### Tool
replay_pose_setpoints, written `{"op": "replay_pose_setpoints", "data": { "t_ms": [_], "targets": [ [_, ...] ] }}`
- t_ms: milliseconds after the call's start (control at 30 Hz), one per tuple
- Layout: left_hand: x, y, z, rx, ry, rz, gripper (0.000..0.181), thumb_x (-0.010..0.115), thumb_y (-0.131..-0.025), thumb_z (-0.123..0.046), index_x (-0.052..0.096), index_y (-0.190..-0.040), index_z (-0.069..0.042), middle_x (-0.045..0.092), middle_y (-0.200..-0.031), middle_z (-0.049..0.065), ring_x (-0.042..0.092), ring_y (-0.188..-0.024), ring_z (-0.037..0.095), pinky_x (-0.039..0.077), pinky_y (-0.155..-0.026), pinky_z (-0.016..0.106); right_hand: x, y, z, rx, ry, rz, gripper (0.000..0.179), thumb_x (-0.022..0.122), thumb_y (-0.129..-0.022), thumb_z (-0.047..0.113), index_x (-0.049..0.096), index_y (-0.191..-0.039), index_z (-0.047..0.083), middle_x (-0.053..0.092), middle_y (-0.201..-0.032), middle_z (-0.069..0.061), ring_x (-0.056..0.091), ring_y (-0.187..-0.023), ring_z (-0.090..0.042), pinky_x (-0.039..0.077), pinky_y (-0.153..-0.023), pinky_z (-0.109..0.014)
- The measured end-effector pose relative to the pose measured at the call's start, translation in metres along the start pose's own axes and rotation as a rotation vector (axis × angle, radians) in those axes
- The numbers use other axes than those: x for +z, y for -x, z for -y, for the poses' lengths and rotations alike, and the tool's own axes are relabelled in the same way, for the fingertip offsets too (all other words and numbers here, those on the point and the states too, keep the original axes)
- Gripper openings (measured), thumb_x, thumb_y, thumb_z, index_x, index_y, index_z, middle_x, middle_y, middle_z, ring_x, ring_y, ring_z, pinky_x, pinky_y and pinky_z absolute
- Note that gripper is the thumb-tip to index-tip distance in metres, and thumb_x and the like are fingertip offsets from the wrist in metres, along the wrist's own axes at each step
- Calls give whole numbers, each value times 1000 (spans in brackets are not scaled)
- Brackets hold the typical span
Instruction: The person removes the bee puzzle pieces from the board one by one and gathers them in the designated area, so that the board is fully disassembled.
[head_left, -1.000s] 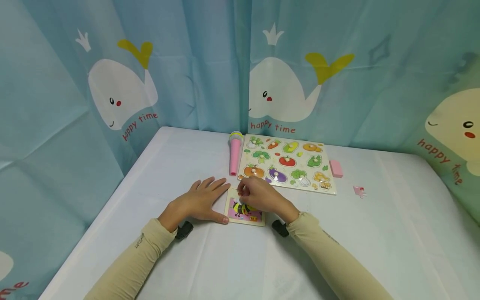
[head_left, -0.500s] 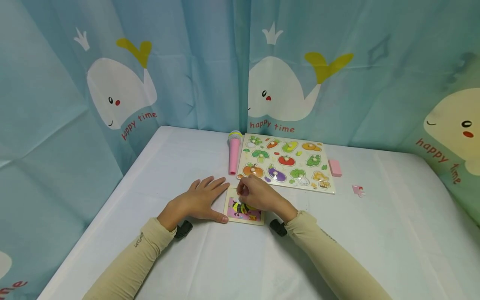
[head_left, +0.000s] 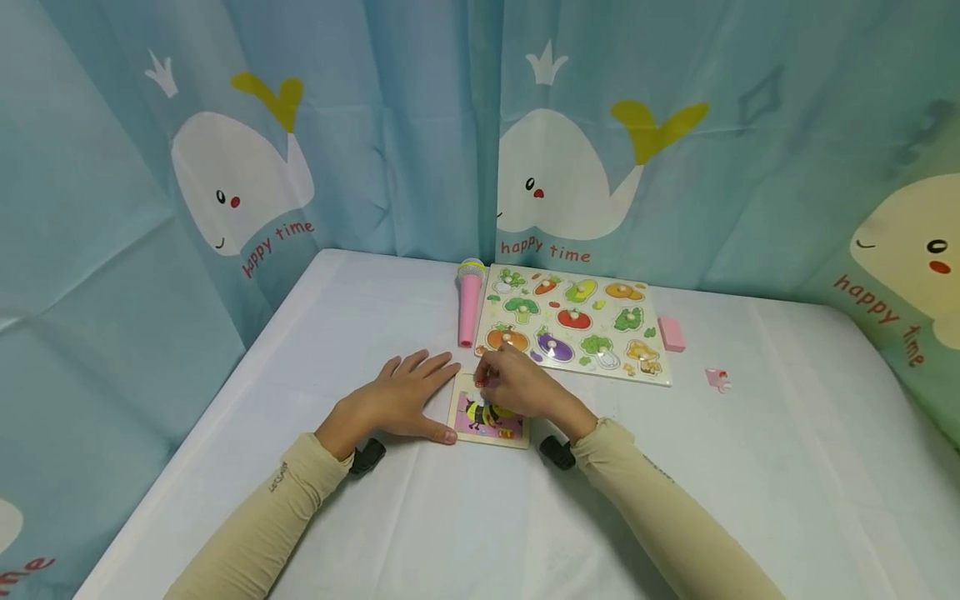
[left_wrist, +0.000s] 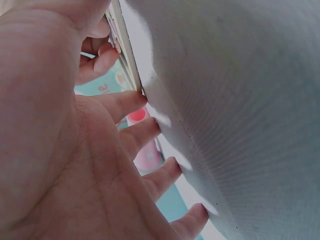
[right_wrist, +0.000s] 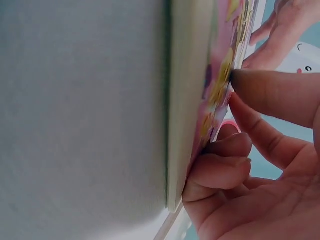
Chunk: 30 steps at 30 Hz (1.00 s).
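A small square jigsaw puzzle in a wooden frame point(head_left: 491, 442), with a bee point(head_left: 476, 414) pictured on it, lies flat on the table. My left hand point(head_left: 405, 402) is spread beside its left edge, with thumb and index finger against the frame. In the left wrist view, the straight fingertips point(left_wrist: 172, 164) rest on the tabletop. My right hand point(head_left: 521, 383) is over the puzzle's upper part and pinches a small puzzle piece point(right_wrist: 226, 101) between thumb and index finger; its other fingers are curled against the board. The hand hides much of the piece and the upper right of the picture.
Behind the puzzle lies a vegetable peg board point(head_left: 540, 319), with a pink toy microphone point(head_left: 469, 310) along its left side. A pink block point(head_left: 672, 334) is at the board's right. One loose pink puzzle piece point(head_left: 717, 379) lies farther right. A whale-print curtain point(head_left: 427, 150) surrounds the table.
The right hand's fingers shift only slightly at the puzzle's top. The left hand stays in place beside the frame.
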<state>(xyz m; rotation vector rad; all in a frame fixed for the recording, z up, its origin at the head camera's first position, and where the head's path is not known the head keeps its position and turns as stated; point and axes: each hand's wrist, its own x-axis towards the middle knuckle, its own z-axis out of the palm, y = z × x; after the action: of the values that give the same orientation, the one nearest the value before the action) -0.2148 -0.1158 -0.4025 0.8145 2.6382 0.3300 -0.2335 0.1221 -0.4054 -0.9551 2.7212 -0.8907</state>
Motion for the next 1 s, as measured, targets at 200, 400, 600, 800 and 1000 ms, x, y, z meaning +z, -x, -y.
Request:
{"op": "replay_pose_setpoints", "data": {
  "t_ms": [200, 400, 600, 800, 1000],
  "targets": [
    [1, -1, 1, -2, -6, -1, 111, 80, -89, -64, 26, -172, -13, 19, -177, 9, 13, -162, 40, 11, -125, 68, -1, -8, -2, 15, -3, 2, 4, 73, -90, -4, 73, -91, 0, 66, -82, -2, 55, -80, -16, 50, -94, -42],
    [2, -2, 2, 1, -10, 5, 111, 80, -90, -64, 26, -172, -13, 18, -178, 9, 13, -162, 40, 11, -125, 68, -4, -10, 0, 129, -82, 34, 1, 72, -93, -2, 71, -93, -1, 63, -83, -2, 54, -76, -15, 45, -66, -28],
    [1, -3, 1, -5, -20, 8, 111, 80, -90, -64, 25, -172, -14, 18, -178, 9, 12, -162, 39, 10, -125, 67, -5, -8, 0, 177, -137, 16, 4, 68, -96, -3, 71, -96, 1, 64, -85, -4, 54, -72, -16, 46, -65, -30],
    [0, -2, 0, -7, -21, 9, 111, 80, -89, -64, 25, -172, -14, 18, -178, 8, 12, -162, 39, 10, -125, 67, -6, -5, -3, 202, -162, 8, 7, 68, -99, 0, 73, -104, -1, 67, -91, -6, 58, -79, -18, 50, -73, -32],
    [1, -3, 1, -7, -20, 9, 111, 80, -89, -65, 25, -172, -14, 18, -178, 8, 12, -162, 39, 9, -125, 68, -7, -1, -10, 165, -203, 8, 14, 63, -97, -3, 75, -105, 1, 62, -90, -6, 55, -82, -19, 47, -74, -33]
  ]
}}
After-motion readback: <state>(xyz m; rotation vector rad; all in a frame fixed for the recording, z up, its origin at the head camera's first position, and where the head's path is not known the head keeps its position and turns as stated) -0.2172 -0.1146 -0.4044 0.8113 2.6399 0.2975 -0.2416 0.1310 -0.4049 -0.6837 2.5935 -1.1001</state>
